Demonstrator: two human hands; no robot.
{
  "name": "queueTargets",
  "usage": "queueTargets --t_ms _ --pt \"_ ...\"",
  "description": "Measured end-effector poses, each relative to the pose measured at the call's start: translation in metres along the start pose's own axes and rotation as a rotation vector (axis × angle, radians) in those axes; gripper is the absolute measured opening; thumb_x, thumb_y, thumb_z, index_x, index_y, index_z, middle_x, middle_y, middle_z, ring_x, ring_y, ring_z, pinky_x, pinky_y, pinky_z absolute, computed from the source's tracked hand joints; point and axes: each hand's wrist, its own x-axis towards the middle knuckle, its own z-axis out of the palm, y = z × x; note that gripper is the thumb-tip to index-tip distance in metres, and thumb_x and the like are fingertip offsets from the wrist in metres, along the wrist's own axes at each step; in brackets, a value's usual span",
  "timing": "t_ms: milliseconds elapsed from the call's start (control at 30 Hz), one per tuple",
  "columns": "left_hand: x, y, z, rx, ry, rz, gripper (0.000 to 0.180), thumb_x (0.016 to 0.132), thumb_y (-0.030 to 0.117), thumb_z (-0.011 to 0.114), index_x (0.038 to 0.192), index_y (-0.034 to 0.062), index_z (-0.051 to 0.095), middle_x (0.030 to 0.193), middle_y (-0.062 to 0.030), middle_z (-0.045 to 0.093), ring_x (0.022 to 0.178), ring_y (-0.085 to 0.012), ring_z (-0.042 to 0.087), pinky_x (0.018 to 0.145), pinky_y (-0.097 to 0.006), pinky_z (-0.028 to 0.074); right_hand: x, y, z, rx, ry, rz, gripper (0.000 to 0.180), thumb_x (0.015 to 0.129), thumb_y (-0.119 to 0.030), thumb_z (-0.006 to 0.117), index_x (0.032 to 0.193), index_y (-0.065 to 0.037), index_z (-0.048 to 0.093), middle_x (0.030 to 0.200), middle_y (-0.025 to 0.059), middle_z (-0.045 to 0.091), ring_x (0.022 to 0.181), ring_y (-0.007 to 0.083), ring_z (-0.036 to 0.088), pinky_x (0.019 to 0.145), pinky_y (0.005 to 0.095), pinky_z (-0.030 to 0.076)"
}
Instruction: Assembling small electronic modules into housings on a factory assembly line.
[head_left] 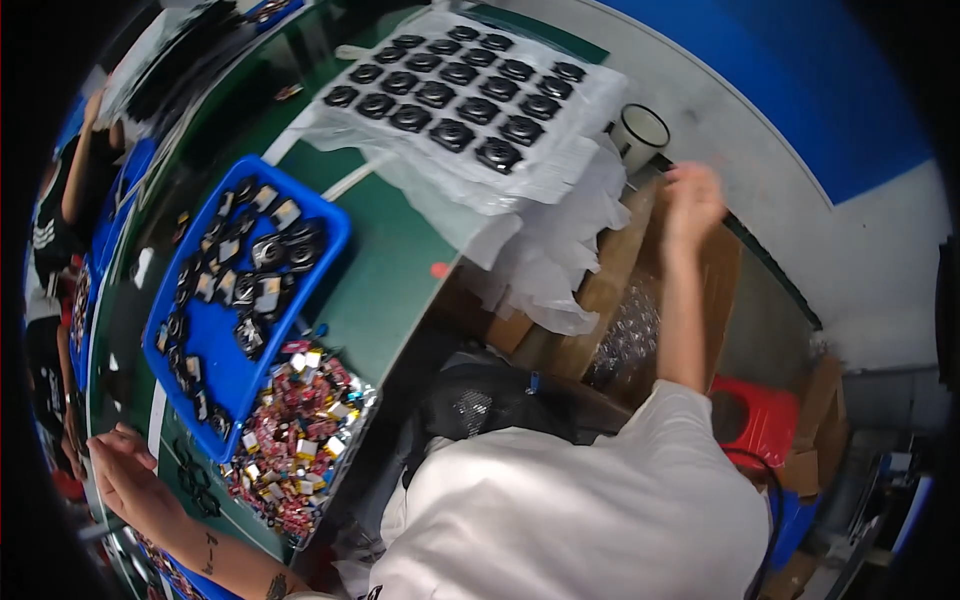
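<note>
My left hand is at the lower left, beside the near end of a blue plastic tray. Its fingers look loosely bent and apart, and I see nothing in them. Several black parts with round lens-like centres lie jumbled in the tray, some with silver-grey squares. Far to the right, my right hand is raised over a cardboard box, close to a white cup-like container. Motion smears its fingers, so whether they hold anything is unclear. Black round-centred parts stand in rows on a white sheet at the back.
A heap of small red, yellow and white components lies beside the tray on the green table. Black frame-like pieces are near my left forearm. A red stool stands right. Another person is at the far left.
</note>
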Motion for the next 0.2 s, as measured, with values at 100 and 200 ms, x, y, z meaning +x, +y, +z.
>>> queueTargets --t_ms 100,200 --pt "-0.015 0.002 0.015 0.120 -0.024 -0.016 0.030 0.099 0.022 0.041 0.080 0.0012 0.054 0.066 -0.0022 0.048 0.055 -0.0044 0.042 0.052 -0.017 0.031 -0.081 0.152 -0.012 -0.609 -0.528 0.316 0.053 0.069 -0.032 0.074 0.112 -0.004 0.059 0.112 0.0173 0.060 0.104 0.0301 0.058 0.090 0.0392 0.044" --pt "-0.031 0.009 0.019 0.324 -0.169 -0.018 0.030 0.098 0.021 0.042 0.080 0.0006 0.054 0.066 -0.0022 0.049 0.052 -0.0047 0.044 0.048 -0.016 0.030 -0.155 0.189 0.039 -0.596 -0.849 0.676 0.107 0.065 -0.044 0.077 0.145 -0.015 0.012 0.135 0.0170 0.043 0.115 0.0318 0.052 0.100 0.0436 0.040"
